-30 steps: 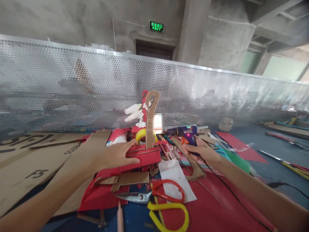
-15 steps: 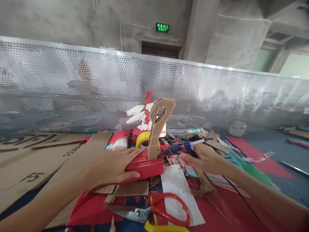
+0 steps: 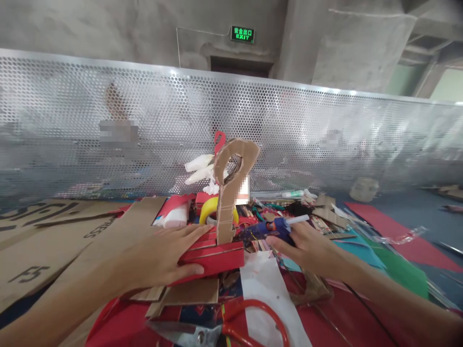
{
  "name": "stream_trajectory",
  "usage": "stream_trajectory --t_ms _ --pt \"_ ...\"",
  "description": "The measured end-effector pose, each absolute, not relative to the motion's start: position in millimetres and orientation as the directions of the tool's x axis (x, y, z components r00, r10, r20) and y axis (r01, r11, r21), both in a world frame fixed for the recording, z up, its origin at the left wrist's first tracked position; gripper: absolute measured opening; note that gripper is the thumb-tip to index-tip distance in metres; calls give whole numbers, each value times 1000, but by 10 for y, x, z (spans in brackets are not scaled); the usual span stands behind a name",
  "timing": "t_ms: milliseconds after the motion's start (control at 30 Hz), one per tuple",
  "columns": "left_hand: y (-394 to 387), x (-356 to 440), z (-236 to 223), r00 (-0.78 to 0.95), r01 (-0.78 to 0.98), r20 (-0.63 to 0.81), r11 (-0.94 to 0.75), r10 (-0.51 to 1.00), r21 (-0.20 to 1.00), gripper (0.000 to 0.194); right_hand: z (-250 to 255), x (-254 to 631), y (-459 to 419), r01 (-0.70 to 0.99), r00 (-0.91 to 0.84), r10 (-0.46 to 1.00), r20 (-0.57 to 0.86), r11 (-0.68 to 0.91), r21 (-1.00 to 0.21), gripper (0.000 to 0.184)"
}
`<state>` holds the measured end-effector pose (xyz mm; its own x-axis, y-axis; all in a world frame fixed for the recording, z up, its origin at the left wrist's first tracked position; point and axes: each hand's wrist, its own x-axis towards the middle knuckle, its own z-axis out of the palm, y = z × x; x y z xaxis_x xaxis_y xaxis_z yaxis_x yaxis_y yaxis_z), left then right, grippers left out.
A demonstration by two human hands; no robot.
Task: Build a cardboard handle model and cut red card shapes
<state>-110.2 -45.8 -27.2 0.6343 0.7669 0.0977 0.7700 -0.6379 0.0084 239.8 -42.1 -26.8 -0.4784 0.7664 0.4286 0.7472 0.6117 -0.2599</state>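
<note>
My left hand [image 3: 159,253] grips the left end of a red-covered cardboard block [image 3: 220,258], thumb on its front face and fingers over the top. Out of that block rises an upright loop-topped cardboard piece [image 3: 226,212], like a hook or a bird's neck. In my right hand [image 3: 307,246] is a blue hot glue gun [image 3: 265,230], a white glue stick [image 3: 297,219] poking from its back. Its nozzle points left, at the foot of the cardboard piece; whether they touch I cannot tell. Behind stands a red looped piece [image 3: 219,140] with white feather-like parts [image 3: 198,164].
Red-handled scissors [image 3: 206,332] and a white paper sheet [image 3: 269,294] lie in front. A yellow tape roll [image 3: 210,208] is behind the block. Large cardboard sheets [image 3: 43,241] cover the left. Coloured sheets [image 3: 401,270] lie right. A perforated metal screen [image 3: 289,125] stands behind.
The view has shifted slightly. The glue gun's nozzle stays close to the foot of the upright cardboard. My left hand keeps its grip on the red block.
</note>
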Motion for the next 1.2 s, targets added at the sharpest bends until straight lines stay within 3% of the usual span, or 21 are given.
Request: stream_trajectory --t_ms 233,533,733,967,1200 --pt "-470 -1092 -251 616 784 97 -620 782 20 75 -214 2489 -373 779 -478 780 404 589 -215 55" --pt "-455 -1099 -257 607 793 77 -610 791 5 76 -193 2426 -414 780 -471 805 361 571 -256 54" --pt "-454 -1102 -258 607 794 54 -608 793 3 74 -126 2557 -363 745 -509 756 412 627 -229 48" --pt "-448 -1099 -268 608 791 79 -611 790 20 74 7 2612 -373 732 -439 806 397 577 -362 54" --pt "-446 -1101 -261 617 784 83 -621 782 19 75 -83 2532 -361 727 -482 781 397 609 -316 50"
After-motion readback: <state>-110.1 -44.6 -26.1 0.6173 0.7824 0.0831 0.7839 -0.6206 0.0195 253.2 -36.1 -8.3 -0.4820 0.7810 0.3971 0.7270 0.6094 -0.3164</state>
